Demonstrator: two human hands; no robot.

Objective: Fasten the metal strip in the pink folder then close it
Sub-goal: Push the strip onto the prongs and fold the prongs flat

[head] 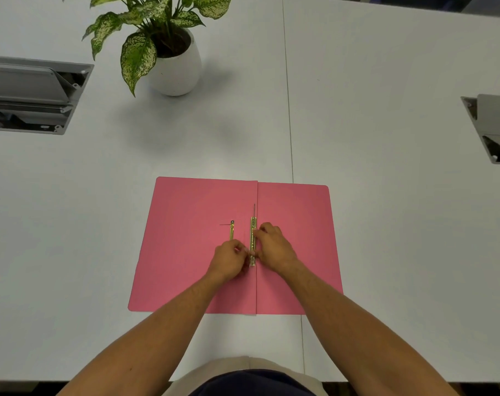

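Observation:
The pink folder (pixel 185 252) lies open and flat on the white table, its fold running down the middle. A gold metal strip (pixel 253 235) sits along the fold, with a thin prong standing up at its far end. A second, narrower gold bar (pixel 231 231) lies on the left flap, and its near end is hidden under my left hand. My left hand (pixel 228 260) pinches at the near end of the strip from the left. My right hand (pixel 274 245) presses its fingertips on the strip from the right, thumb near the lower end.
A potted plant in a white pot (pixel 175 68) stands at the back left of the folder. Open grey cable boxes are set into the table at the far left (pixel 28 95) and far right (pixel 491 127). A table seam (pixel 290 124) runs front to back.

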